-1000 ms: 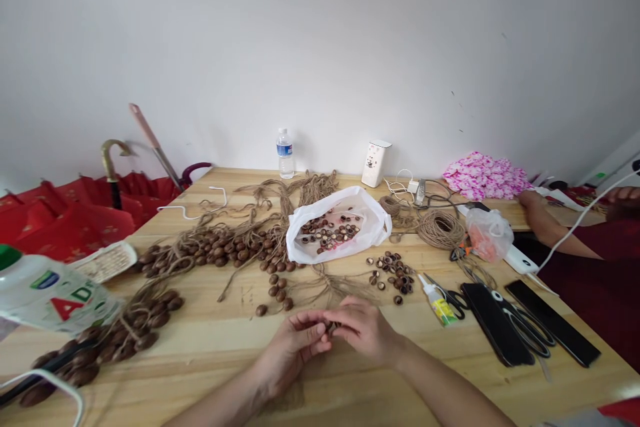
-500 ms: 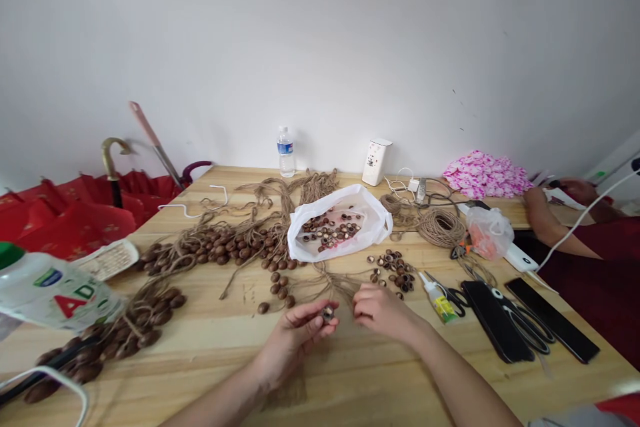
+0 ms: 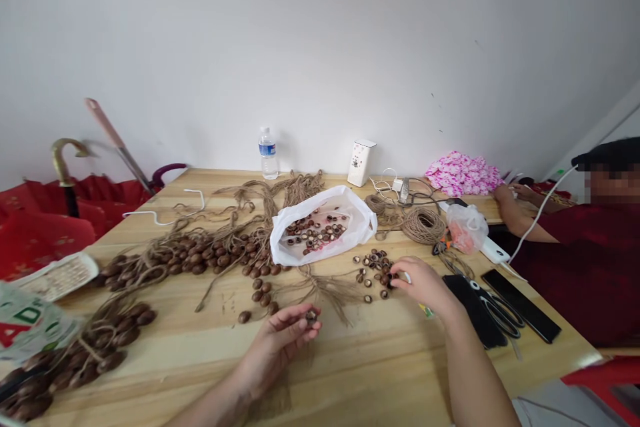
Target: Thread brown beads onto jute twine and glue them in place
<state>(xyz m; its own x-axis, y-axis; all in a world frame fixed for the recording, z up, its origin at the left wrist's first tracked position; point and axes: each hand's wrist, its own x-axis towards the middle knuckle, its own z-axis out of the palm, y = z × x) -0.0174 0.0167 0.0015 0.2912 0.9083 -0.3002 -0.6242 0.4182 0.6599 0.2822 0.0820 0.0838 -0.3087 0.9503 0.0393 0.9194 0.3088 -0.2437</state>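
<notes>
My left hand (image 3: 293, 333) pinches a small brown nut shell (image 3: 311, 317) in its fingertips, its pale open side showing. At the right edge of a small pile of open shells (image 3: 376, 260), my right hand (image 3: 417, 283) has its fingertips on or beside a dark shell; whether it grips one is unclear. It partly covers the glue bottle behind it. Loose twine strands (image 3: 327, 287) lie between the hands, beyond my left hand. A white bag (image 3: 283, 253) holding more shells stands open behind them.
Strung nuts (image 3: 195, 253) cover the left side. Scissors (image 3: 500, 310), two black phones (image 3: 523, 303) and coiled twine (image 3: 423, 225) lie right. A water bottle (image 3: 269, 155) stands at the back. Another person (image 3: 585, 253) sits at the far right.
My right hand has moved right, from beside my left hand to the shell pile and glue bottle. My left hand still holds its shell. The view has turned right, bringing the other person's head into sight.
</notes>
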